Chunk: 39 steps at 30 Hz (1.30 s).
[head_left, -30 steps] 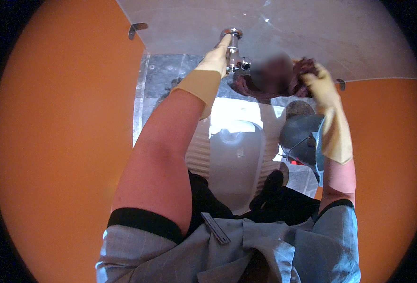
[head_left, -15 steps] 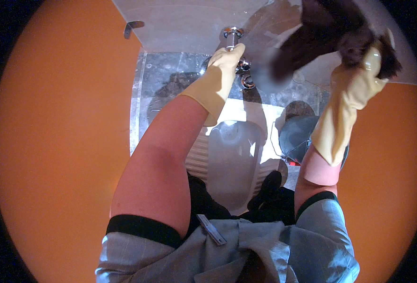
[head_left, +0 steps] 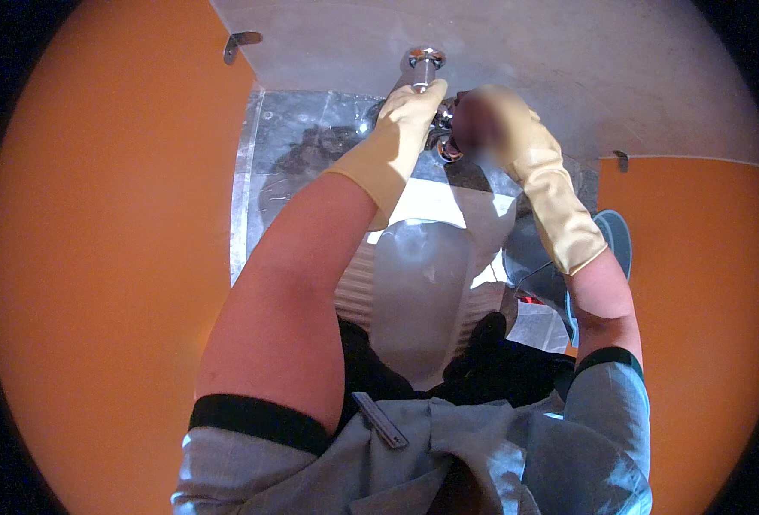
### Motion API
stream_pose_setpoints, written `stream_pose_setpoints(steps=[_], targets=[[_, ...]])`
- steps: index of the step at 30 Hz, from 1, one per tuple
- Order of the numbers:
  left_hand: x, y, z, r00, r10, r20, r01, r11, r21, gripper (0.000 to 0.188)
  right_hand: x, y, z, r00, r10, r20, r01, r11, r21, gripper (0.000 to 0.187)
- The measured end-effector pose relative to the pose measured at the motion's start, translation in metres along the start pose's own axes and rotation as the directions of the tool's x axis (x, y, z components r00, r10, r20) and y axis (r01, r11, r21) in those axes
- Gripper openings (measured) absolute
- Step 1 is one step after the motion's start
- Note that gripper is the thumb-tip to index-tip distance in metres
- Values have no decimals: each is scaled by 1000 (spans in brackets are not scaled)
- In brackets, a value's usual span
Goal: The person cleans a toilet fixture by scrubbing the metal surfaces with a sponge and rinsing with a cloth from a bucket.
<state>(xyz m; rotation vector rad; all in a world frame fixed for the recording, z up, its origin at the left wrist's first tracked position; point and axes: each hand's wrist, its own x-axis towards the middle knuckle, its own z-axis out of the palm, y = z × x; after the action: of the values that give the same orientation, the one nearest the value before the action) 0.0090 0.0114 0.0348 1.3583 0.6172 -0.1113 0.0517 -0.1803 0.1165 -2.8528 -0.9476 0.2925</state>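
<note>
My left hand, in a pale yellow rubber glove, is closed round the chrome flush pipe where it stands out from the wall. My right hand wears a matching glove and holds a dark reddish-brown cloth, bunched up. The cloth is against or right beside the chrome fittings below the pipe; a blur over it hides the exact contact. Beneath my hands lies a white squat toilet with ribbed foot pads.
Orange partitions stand close on both sides, with metal brackets at the pale back wall. A grey-blue bucket sits right of the toilet, partly behind my right forearm. The grey tiled floor looks wet and shiny.
My right hand has come down and left from the back wall at the right, bringing the cloth to the chrome fittings. My left hand keeps its hold on the pipe.
</note>
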Motion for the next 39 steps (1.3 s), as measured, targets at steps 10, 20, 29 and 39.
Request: stream_pose_setpoints(steps=[10,20,29,39], targets=[[0,-4,2,999,-12,43,15,997,-82,47,53,-21,-41,933,295,206,-322,941,107,44],[9,-7,-1,999,-54,-2,55,998,12,53,46,65,6,804,470,363,-522,269,809,31],[0,2,5,987,38,-155,-1,974,229,65,-51,-20,43,754,378,-537,20,804,594,67],[23,-15,3,990,95,-101,-85,992,95,53,9,-56,3,938,186,-292,-170,982,80,40]])
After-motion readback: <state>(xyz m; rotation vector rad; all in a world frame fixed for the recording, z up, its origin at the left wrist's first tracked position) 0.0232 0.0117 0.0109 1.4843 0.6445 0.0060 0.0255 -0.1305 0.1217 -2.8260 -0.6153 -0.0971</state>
